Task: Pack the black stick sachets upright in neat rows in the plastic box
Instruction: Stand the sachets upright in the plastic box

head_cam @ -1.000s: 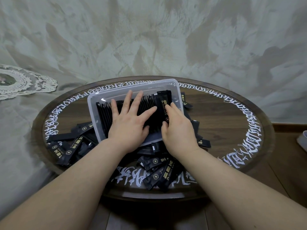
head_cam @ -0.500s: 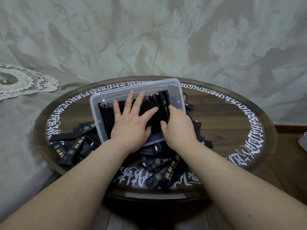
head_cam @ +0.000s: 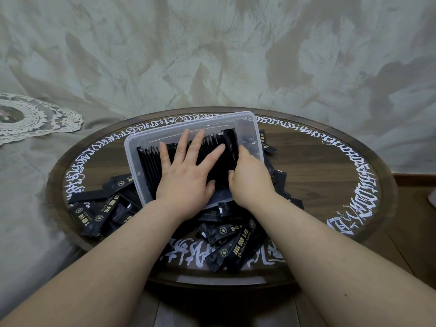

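Note:
The clear plastic box (head_cam: 131, 149) lies tilted on the round table. A row of black stick sachets (head_cam: 148, 161) stands upright inside it, starting at the left wall. My left hand (head_cam: 184, 175) lies flat on the tops of the row, fingers spread. At the row's right end my right hand (head_cam: 251, 178) curls round the end sachet (head_cam: 232, 147), thumb at its near edge, holding it against the row. The right part of the box holds no upright sachets. Loose sachets (head_cam: 233, 246) lie heaped in front of the box.
More loose sachets lie left of the box (head_cam: 101, 208) and behind its right side (head_cam: 267, 146). The dark wooden table (head_cam: 330, 175) has a ring of white lettering. A lace doily (head_cam: 30, 116) lies on the grey cloth at far left.
My right hand has slid left and slightly away from me, bringing the end sachet tighter against the row. My left hand has stayed flat on the row.

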Available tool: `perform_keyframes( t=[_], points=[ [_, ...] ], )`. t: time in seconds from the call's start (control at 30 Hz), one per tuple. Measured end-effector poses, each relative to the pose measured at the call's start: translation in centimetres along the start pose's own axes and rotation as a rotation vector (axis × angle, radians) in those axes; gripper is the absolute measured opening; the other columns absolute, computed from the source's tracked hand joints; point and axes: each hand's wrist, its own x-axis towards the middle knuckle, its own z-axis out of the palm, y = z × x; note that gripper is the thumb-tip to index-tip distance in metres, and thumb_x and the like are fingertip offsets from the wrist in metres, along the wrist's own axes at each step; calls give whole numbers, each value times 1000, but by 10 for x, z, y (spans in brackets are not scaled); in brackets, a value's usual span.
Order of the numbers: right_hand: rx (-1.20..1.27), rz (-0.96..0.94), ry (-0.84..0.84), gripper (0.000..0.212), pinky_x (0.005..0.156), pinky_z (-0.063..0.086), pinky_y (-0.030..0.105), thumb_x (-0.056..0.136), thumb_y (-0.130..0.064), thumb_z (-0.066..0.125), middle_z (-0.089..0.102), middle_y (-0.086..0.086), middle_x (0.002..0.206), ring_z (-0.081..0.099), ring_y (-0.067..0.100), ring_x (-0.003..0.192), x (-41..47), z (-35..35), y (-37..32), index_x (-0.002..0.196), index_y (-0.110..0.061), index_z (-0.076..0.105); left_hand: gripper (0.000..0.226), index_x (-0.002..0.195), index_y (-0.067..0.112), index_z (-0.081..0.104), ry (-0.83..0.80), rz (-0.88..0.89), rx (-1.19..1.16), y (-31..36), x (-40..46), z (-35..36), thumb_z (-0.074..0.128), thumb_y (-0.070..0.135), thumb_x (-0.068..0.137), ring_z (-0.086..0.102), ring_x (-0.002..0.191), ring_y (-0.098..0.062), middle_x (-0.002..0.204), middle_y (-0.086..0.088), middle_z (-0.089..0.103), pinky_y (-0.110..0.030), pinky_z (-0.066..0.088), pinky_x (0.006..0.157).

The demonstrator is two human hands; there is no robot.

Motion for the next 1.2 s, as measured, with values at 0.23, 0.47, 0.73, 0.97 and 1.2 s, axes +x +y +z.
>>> perform_keyframes(
  t=[0.23, 0.47, 0.73, 0.97, 1.2],
  points=[
    [-11, 17, -13, 38, 84, 40, 32, 89, -9, 53, 54, 12, 120, 52, 30, 112, -1, -4, -3, 125, -8, 41, 68, 146, 45, 26, 21, 13, -5, 0, 0, 3, 57, 40, 86, -13, 147, -29, 161, -5, -2, -60, -17, 108],
    [25, 27, -31, 32, 79, 36, 30, 91, -11, 51, 54, 12, 121, 51, 31, 113, -1, -4, -3, 122, -8, 42, 66, 145, 45, 29, 17, 5, 1, 0, 0, 3, 57, 39, 86, -13, 146, -28, 161, -4, -3, -59, -17, 108],
    [118, 25, -25, 26, 75, 32, 32, 95, -16, 39, 54, 15, 117, 51, 33, 107, 3, -2, -1, 118, -7, 46, 67, 145, 42, 31, 20, 6, -7, -1, 0, 3, 59, 38, 85, -12, 147, -28, 161, -5, -1, -58, -17, 108],
    [120, 0, -38, 33, 77, 33, 29, 90, -9, 43, 55, 13, 118, 51, 30, 110, 4, -2, 3, 122, -9, 46, 67, 145, 41, 32, 20, 7, -5, 0, 0, 3, 59, 38, 84, -10, 147, -30, 161, -5, 1, -59, -15, 108],
    [83, -53, 20, 27, 79, 38, 31, 93, -14, 46, 58, 11, 114, 54, 30, 105, 1, 0, 5, 119, -11, 49, 67, 145, 41, 32, 18, 3, -7, -1, 0, 2, 59, 38, 84, -11, 147, -29, 161, -5, 0, -58, -16, 108]
  ],
)
